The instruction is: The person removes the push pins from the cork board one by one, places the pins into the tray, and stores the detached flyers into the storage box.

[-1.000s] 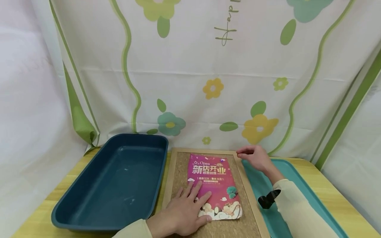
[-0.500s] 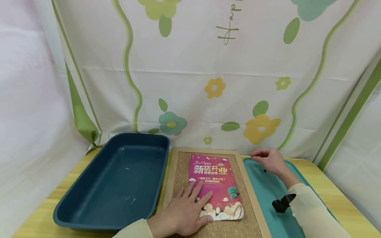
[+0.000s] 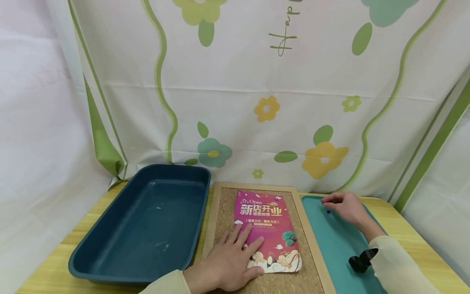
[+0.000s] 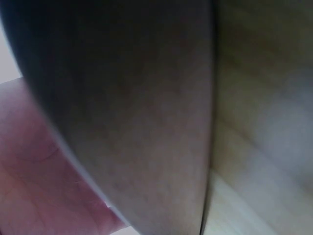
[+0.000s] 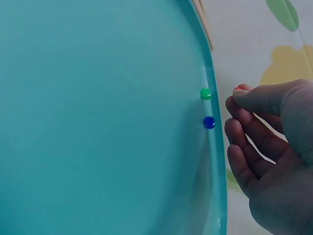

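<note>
A pink poster with Chinese lettering lies on a wood-framed cork board. My left hand rests flat on its lower left part, fingers spread. A small purple dot shows near the poster's top right corner. Over the far end of the teal tray, my right hand pinches a tiny red pushpin between thumb and forefinger, most of it hidden. Below those fingertips, a green pushpin and a blue pushpin lie by the tray's rim. A blurred edge fills much of the left wrist view.
A deep dark blue tub stands left of the board. The wooden table carries everything. Close behind hangs a white flowered cloth.
My right hand has moved right, from the board's top right corner to over the teal tray's far end. The left hand has stayed on the poster.
</note>
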Demonstrator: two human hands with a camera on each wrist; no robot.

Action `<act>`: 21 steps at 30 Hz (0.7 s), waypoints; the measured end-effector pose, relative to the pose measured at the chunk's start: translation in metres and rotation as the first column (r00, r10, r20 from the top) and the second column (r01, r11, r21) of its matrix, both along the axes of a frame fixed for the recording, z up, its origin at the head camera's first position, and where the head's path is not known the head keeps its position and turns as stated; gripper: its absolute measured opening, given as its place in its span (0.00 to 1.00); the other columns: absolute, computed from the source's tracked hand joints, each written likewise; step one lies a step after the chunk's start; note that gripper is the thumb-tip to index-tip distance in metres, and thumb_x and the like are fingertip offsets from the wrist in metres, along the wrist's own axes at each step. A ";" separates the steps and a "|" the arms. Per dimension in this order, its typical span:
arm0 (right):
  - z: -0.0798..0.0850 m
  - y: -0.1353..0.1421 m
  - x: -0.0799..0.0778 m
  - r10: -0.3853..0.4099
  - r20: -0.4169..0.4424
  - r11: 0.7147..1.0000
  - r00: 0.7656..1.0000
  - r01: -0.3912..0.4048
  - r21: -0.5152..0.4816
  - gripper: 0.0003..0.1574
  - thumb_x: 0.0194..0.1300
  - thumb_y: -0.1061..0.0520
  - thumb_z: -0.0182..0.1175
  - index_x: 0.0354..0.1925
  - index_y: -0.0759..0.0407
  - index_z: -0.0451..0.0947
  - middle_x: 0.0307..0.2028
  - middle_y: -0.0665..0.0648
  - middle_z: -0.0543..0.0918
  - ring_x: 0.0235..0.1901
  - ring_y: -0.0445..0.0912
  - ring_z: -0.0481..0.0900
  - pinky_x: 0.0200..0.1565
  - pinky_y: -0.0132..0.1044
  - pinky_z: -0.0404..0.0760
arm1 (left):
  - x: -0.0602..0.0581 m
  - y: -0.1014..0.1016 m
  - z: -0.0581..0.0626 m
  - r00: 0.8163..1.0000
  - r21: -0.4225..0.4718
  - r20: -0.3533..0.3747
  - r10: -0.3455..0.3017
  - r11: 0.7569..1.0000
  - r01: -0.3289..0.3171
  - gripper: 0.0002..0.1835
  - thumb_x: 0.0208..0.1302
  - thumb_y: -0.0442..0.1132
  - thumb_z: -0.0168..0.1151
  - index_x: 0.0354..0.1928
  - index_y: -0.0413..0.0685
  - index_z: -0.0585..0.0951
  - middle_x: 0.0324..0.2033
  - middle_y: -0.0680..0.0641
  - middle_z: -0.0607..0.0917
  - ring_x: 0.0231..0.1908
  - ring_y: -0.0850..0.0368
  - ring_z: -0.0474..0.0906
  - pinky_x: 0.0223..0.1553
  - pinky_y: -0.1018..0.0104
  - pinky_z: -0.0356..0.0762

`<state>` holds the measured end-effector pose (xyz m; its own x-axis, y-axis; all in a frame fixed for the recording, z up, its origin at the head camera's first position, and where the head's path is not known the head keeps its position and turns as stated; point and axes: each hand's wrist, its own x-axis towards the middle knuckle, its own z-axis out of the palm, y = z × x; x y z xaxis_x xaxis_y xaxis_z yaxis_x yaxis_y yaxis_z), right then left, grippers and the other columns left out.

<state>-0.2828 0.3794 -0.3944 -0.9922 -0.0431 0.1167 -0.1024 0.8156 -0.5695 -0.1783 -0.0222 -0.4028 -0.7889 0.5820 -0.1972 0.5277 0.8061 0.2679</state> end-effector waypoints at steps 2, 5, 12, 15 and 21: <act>-0.002 0.002 0.000 0.008 0.002 1.000 1.000 -0.008 0.011 0.12 0.75 0.56 0.66 0.49 0.60 0.90 0.46 0.61 0.91 0.40 0.44 0.84 0.39 0.37 0.82 | -0.001 0.000 -0.002 1.000 0.007 -0.002 -0.005 1.000 0.005 0.40 0.72 0.72 0.53 0.83 0.79 0.59 0.86 0.52 0.52 0.85 0.40 0.47 0.79 0.32 0.60; -0.005 0.004 0.002 0.012 -0.001 1.000 1.000 -0.012 0.019 0.11 0.75 0.56 0.66 0.48 0.60 0.90 0.46 0.61 0.91 0.39 0.42 0.84 0.38 0.37 0.82 | -0.002 -0.001 -0.006 1.000 0.020 -0.005 -0.011 1.000 0.011 0.40 0.72 0.73 0.52 0.83 0.79 0.59 0.86 0.51 0.52 0.85 0.40 0.47 0.79 0.32 0.59; -0.010 0.004 0.000 0.002 -0.004 1.000 1.000 -0.002 0.030 0.09 0.74 0.56 0.68 0.46 0.58 0.91 0.45 0.61 0.91 0.37 0.40 0.83 0.37 0.36 0.81 | -0.001 -0.003 -0.004 1.000 0.012 0.012 -0.008 1.000 0.008 0.40 0.72 0.73 0.51 0.83 0.79 0.58 0.86 0.52 0.51 0.85 0.40 0.46 0.79 0.32 0.58; -0.011 0.005 0.000 0.001 0.004 0.999 1.000 -0.001 0.044 0.09 0.73 0.56 0.67 0.46 0.58 0.90 0.45 0.61 0.91 0.37 0.40 0.83 0.37 0.37 0.80 | -0.001 -0.002 0.000 1.000 0.003 0.023 0.000 1.000 0.000 0.40 0.72 0.72 0.51 0.83 0.79 0.58 0.86 0.53 0.51 0.85 0.40 0.46 0.79 0.33 0.58; -0.012 0.008 0.000 0.003 0.014 0.998 1.000 -0.004 0.055 0.08 0.73 0.58 0.67 0.45 0.59 0.90 0.44 0.61 0.91 0.38 0.43 0.83 0.37 0.36 0.80 | 0.001 0.001 0.006 1.000 -0.019 0.024 0.012 1.000 -0.012 0.39 0.72 0.73 0.52 0.82 0.81 0.58 0.86 0.55 0.51 0.85 0.42 0.47 0.80 0.34 0.58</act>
